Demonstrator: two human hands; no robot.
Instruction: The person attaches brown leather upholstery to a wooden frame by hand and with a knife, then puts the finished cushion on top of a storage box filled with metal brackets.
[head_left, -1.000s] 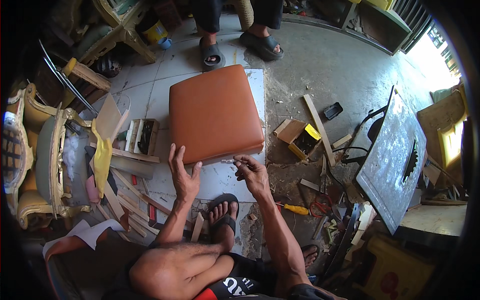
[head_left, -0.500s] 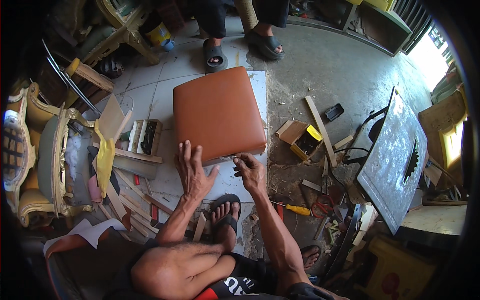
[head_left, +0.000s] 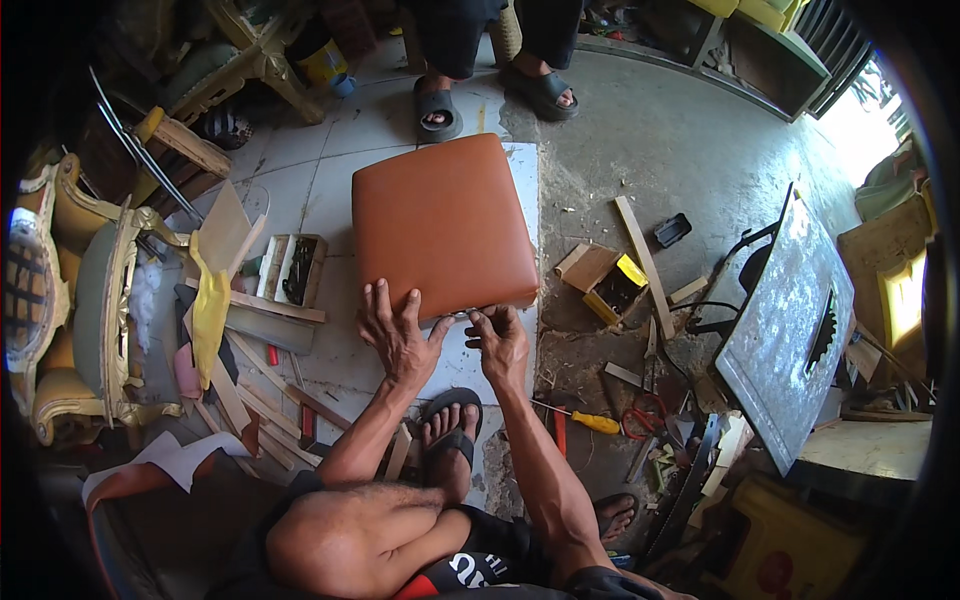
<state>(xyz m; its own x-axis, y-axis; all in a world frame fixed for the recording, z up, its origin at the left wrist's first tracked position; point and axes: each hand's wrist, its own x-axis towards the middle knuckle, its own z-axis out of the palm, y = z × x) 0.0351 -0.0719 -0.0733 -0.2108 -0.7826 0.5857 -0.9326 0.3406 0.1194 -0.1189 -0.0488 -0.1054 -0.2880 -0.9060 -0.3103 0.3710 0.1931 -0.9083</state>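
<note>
A square brown-orange padded seat [head_left: 440, 220] with rounded corners sits on the tiled floor in front of me. My left hand [head_left: 397, 342] lies across its near left edge with fingers spread, the thumb reaching toward the underside of the near side. Close to that thumb, my right hand [head_left: 503, 348] pinches at the near lower edge of the seat. A small shiny metallic bit [head_left: 460, 316] shows between thumb and right fingertips; its kind is too small to tell. What the right fingers hold is mostly hidden.
On the right lie a yellow-flapped carton [head_left: 615, 288], a yellow-handled screwdriver [head_left: 596, 422] and a metal saw table [head_left: 785, 330] with a toothed blade. Wood strips [head_left: 270, 420] and gilded chair frames [head_left: 110, 320] crowd the left. Another person's sandalled feet [head_left: 437, 112] stand beyond the seat.
My left thumb has come up against the seat's near edge, closer to the right hand. My right hand stays pinched at the edge. The whole view has shifted slightly.
</note>
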